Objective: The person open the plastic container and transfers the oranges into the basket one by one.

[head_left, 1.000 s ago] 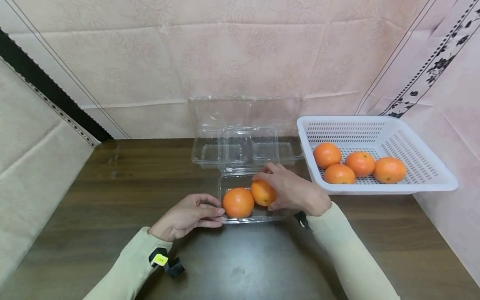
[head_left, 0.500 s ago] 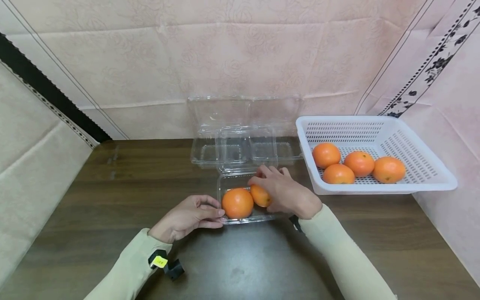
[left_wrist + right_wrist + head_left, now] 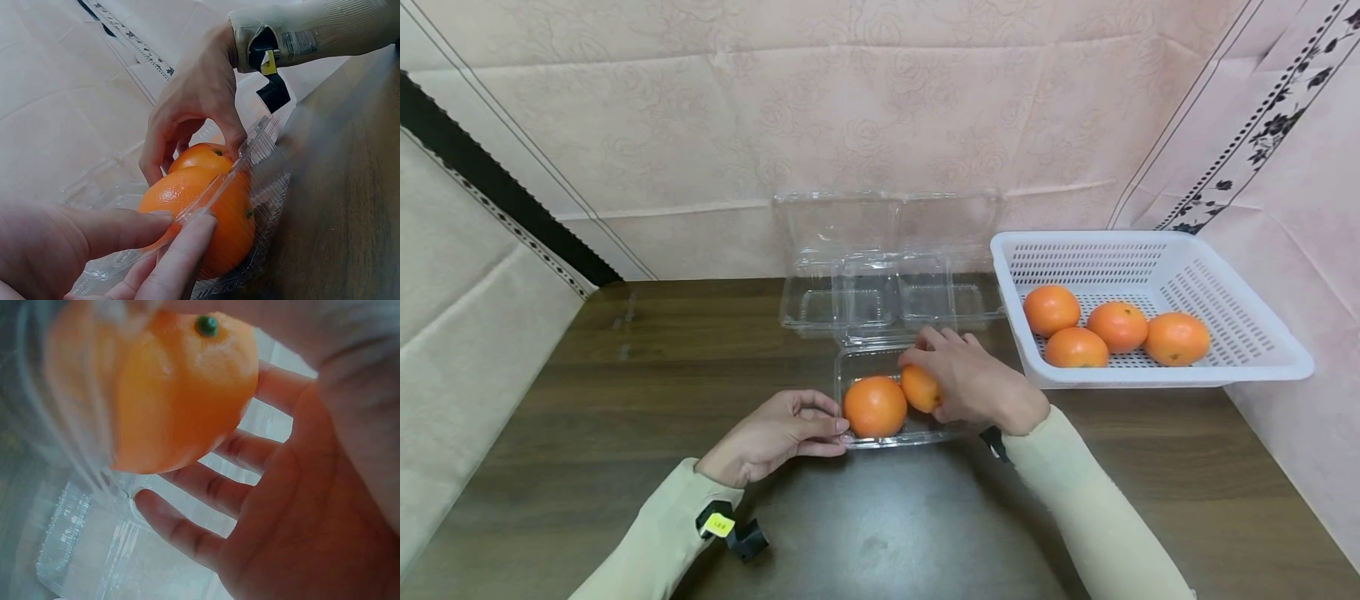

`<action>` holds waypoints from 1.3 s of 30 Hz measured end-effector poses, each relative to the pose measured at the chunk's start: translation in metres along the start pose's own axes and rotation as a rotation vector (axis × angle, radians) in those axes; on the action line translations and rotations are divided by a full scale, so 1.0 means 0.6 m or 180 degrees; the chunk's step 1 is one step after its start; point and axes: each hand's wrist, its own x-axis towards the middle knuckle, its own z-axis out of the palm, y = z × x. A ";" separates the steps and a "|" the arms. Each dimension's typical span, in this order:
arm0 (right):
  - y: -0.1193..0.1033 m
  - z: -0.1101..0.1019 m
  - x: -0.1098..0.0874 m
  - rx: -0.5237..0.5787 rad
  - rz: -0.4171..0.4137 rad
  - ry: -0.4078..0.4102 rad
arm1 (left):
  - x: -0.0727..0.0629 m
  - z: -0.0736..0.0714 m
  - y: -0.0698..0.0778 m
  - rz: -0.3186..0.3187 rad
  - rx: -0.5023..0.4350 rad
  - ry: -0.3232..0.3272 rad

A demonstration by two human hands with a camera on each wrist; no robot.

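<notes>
A clear plastic clamshell box [image 3: 861,361] lies on the table with its lid raised behind it. My left hand [image 3: 782,435] pinches the near left corner of its rim between thumb and finger; the left wrist view shows this pinch [image 3: 187,219] up close. One orange [image 3: 876,407] sits in the left part of the box. Against its right side is a second orange [image 3: 921,388], which my right hand [image 3: 973,379] holds from above and the right. In the right wrist view, fingers [image 3: 187,531] curl round this orange [image 3: 181,394], whose green stem end shows.
Behind the box stand more clear plastic boxes [image 3: 808,310] with raised lids, against the cloth-covered wall [image 3: 880,125]. A white perforated basket [image 3: 1247,371] at the right holds several oranges [image 3: 1118,327]. The wooden table [image 3: 662,367] extends to the left and front.
My right hand has shifted slightly left with the orange, then barely moved. The orange has turned a little in its grip. My left hand stays at the box corner.
</notes>
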 end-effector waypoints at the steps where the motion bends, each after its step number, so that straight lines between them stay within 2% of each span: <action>1: 0.001 -0.001 -0.001 0.0004 -0.0006 0.0016 | 0.000 0.000 0.000 0.0007 -0.0010 -0.0009; 10: 0.006 -0.010 -0.005 0.0040 -0.0040 0.0125 | 0.000 0.002 0.001 0.0002 -0.0006 -0.0051; 27: 0.019 -0.023 -0.016 0.0316 -0.0107 0.0296 | 0.000 0.002 0.001 -0.0014 0.0052 -0.0060; 34: 0.027 -0.034 -0.022 0.0558 0.0024 0.0240 | 0.002 0.003 -0.001 -0.0011 0.0059 -0.0035; 39: 0.029 -0.043 -0.028 0.0551 0.0087 0.0288 | 0.001 0.003 -0.002 0.0023 0.0052 -0.0035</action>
